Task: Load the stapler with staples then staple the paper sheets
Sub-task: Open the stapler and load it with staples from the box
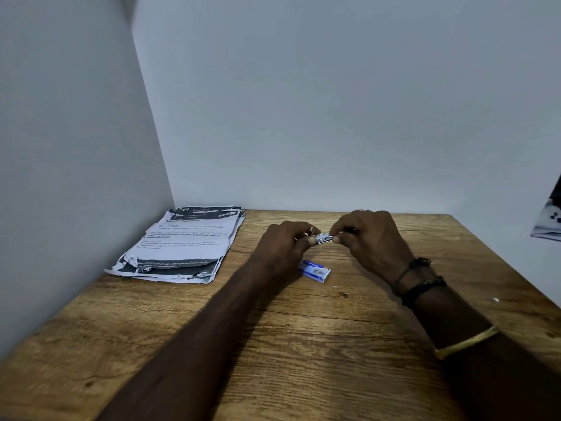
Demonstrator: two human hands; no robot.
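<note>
My left hand point(285, 241) and my right hand point(368, 238) meet above the middle of the wooden table point(303, 344). Between their fingertips is a small shiny metal stapler point(324, 238); both hands grip it, one at each end, and most of it is hidden by the fingers. I cannot tell whether it is open. A small blue-and-white staple box point(314, 270) lies flat on the table just below the hands. A stack of printed paper sheets point(182, 243) with torn, curled lower edges lies at the back left corner.
White walls close the table in at the back and on the left. A dark patterned object point(549, 220) shows at the right edge. Tiny white scraps point(494, 299) lie on the wood at the right. Bracelets circle my right wrist.
</note>
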